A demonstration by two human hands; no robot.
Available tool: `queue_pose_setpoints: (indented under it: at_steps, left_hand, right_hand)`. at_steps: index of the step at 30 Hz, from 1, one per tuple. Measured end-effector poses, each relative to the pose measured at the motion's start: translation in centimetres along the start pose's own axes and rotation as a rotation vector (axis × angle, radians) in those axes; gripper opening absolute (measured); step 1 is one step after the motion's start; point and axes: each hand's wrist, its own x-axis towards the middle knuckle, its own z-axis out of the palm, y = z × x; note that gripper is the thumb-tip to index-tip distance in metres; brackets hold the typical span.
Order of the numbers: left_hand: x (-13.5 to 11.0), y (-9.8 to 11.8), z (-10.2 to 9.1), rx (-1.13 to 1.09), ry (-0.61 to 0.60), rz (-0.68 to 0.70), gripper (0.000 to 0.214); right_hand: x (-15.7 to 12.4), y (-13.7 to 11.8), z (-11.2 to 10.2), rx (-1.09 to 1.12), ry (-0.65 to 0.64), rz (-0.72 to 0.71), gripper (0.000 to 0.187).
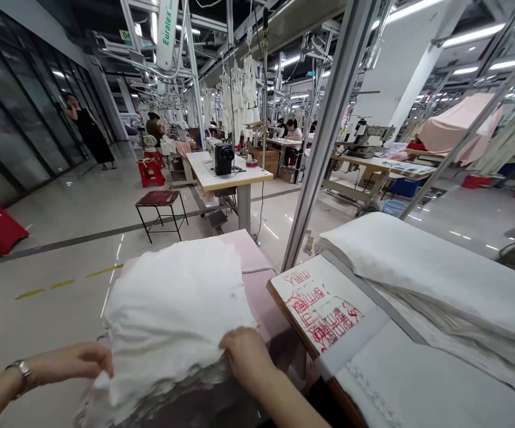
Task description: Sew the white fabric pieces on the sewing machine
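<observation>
Soft white fabric pile [177, 285] is spread mostly flat atop pale-pink cloth [249, 252], near edge left rumpled tho, w/ corner held in half-curled left hand [85, 360] & R edge pinched by nearly closed right hand [246, 353], afaict.

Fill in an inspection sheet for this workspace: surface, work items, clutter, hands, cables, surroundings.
Surface: board with red markings at the right; pink cloth beneath the work.
Work items: white fabric, creased, with an uneven near edge.
Clutter: layered cloth stack overlapping the board's far right part.
Left hand: at the fabric's left edge, watch on wrist; firmness of grip unclear.
Right hand: fingertips at the fabric's near right edge; firmness of grip unclear.
Cables: dark cord hanging beside the sewing table; on the board, nothing seen.
Surroundings: stool, sewing machine, hanging garments, standing person by the glass wall.
</observation>
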Motion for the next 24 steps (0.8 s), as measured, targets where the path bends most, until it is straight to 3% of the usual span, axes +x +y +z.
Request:
queue_pose_setpoints:
  at_steps: [1, 3, 5, 6, 8, 11, 14, 16, 19, 24]
  left_hand:
    - [0.5, 0.5, -0.1, -0.032, -0.074, -0.019, 0.044]
    - [4.1, 2.0, -1.7, -0.047, -0.148, -0.018, 0.032]
    - [10.8, 5.0, -3.8, -0.056, -0.145, 0.056, 0.025]
    - [14.9, 7.5, -4.5, -0.072, -0.149, 0.118, 0.022]
    - [23.1, 14.9, -5.1, -0.121, -0.15, 0.295, 0.024]
    - [32.1, 30.3, -4.2, -0.183, -0.142, 0.597, 0.027]
    - [35.9, 44.5, -2.5, -0.172, -0.107, 0.786, 0.024]
    - [37.2, 50.8, -1.4, -0.116, -0.109, 0.84, 0.023]
    - [39.1, 54.9, -0.2, -0.017, -0.163, 0.865, 0.025]
    - [42.2, 55.4, -0.5, 0.01, -0.286, 0.86, 0.023]
  right_hand:
    - [-1.3, -0.2, 0.3, -0.015, -0.016, -0.008, 0.022]
    - [-4.1, -0.1, -0.2, -0.058, 0.005, -0.031, 0.015]
    - [-7.0, 0.7, -1.9, -0.108, 0.126, -0.104, 0.01]
    - [-8.5, 1.4, -3.1, -0.138, 0.233, -0.149, 0.01]
    - [-12.1, 3.4, -6.0, -0.22, 0.478, -0.192, 0.01]
    - [-19.0, 7.0, -10.7, -0.353, 0.691, -0.017, 0.015]
    - [-26.1, 9.6, -13.6, -0.41, 0.711, 0.266, 0.019]
    - [-29.4, 11.0, -13.9, -0.417, 0.785, 0.387, 0.018]
    - [-30.8, 12.6, -13.2, -0.43, 0.872, 0.44, 0.019]
    - [-29.6, 12.9, -13.4, -0.402, 0.849, 0.377, 0.019]
